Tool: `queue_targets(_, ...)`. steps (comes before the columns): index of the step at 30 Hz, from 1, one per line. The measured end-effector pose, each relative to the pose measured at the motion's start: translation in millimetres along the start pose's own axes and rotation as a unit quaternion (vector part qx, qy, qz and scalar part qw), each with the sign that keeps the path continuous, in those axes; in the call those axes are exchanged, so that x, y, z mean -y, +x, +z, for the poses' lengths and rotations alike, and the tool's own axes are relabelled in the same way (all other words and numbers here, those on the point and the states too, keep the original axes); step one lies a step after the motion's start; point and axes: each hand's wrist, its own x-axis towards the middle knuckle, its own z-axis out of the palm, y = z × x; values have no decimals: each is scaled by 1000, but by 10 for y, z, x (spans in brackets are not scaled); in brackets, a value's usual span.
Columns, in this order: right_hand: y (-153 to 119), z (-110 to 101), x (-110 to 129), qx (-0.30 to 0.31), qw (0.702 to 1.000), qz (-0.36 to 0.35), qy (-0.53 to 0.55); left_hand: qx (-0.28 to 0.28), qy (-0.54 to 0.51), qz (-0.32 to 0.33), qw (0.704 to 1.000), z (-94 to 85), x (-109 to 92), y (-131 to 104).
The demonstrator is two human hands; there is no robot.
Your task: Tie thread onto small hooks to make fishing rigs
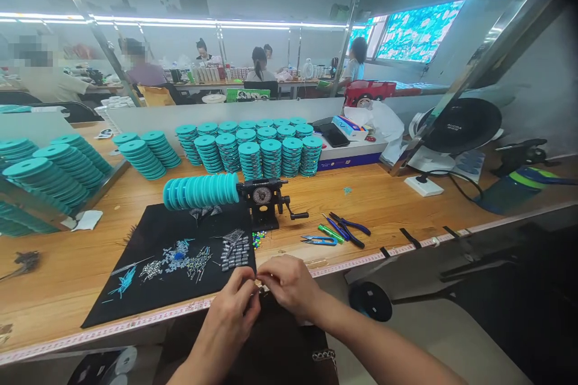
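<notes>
Head camera view: two bare hands meet at the near edge of a smooth, wood-grained tabletop (325,195). The left hand (232,307) and right hand (291,286) each have thumb and finger pinched together, their tips almost touching. Between them they seem to grip a tiny piece (257,281), too small to identify, just beside the near right corner of a matte black mat (153,240).

On the mat lie loose thin turquoise sticks (125,281), a scatter of translucent pale-blue bits (176,257), slender metallic pins (199,263) and rows of stubby grey cylinders (235,254). Small round green, yellow and blue beads (259,239) sit at its right side.

Beyond, a black hand-cranked metal winder (262,201) carries a horizontal row of ribbed turquoise discs (201,191). Upright stacks of flat, round turquoise spools (271,156) stand behind it. To the right rest blue-handled snips (320,240), a shiny green tube (331,233) and curved pliers with dark blue handles (354,227). A pink-white measuring tape (176,311) lines the table's front edge. People sit at benches in the background.
</notes>
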Motion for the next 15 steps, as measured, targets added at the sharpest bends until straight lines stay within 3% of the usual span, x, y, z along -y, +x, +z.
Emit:
queue_targets(4, 193, -18, -104, 42, 997, 49, 49, 16, 102, 130, 986, 92, 76, -15)
queue_targets(6, 271, -51, -112, 58, 994, 63, 66, 27, 109, 137, 984, 114, 75, -21)
queue_targets(8, 289, -99, -53, 37, 994, 78, 65, 40, 54, 65, 996, 103, 48, -14)
queue_targets(10, 218, -145, 63, -18, 994, 98, 50, 59, -54, -61, 995, 61, 19, 7)
queue_targets(13, -41, -144, 245, -118, 982, 142, 36, 82, -265, -212, 937, -18, 20, 49)
queue_targets(15, -247, -63, 309, -128, 972, 182, 70, 93, -372, -266, 885, -56, 45, 70)
